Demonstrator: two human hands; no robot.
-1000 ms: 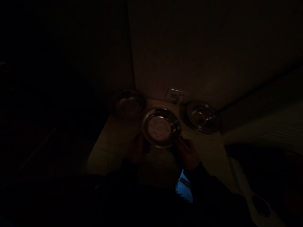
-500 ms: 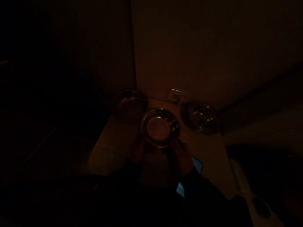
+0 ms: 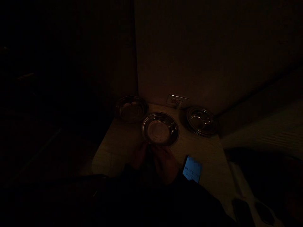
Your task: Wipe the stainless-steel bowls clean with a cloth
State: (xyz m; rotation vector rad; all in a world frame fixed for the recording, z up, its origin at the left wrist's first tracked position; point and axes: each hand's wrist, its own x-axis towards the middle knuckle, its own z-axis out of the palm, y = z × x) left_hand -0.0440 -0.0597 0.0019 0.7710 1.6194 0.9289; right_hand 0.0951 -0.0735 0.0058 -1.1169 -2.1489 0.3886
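The scene is very dark. A round shiny metal plate [image 3: 158, 130] with a raised rim lies in the middle of the small wooden table. Just in front of its near rim, my left hand [image 3: 139, 155] and my right hand [image 3: 166, 164] are close together, fingertips almost meeting. Their fingers look bent and closed, and whatever may be between them is lost in shadow. I cannot tell whether the fingertips touch the rim. To the right of my right hand lies a lit phone [image 3: 192, 169] showing a timer.
Another metal plate [image 3: 131, 110] sits at the table's back left corner. At the back right are stacked metal dishes [image 3: 201, 121]. A wall socket [image 3: 177, 100] is just above the table's back edge, and walls rise behind. Dark objects lie at the lower right.
My right hand has moved left from the plate's right front rim, close to my left hand. The phone is now less covered by my arm. The view has shifted slightly.
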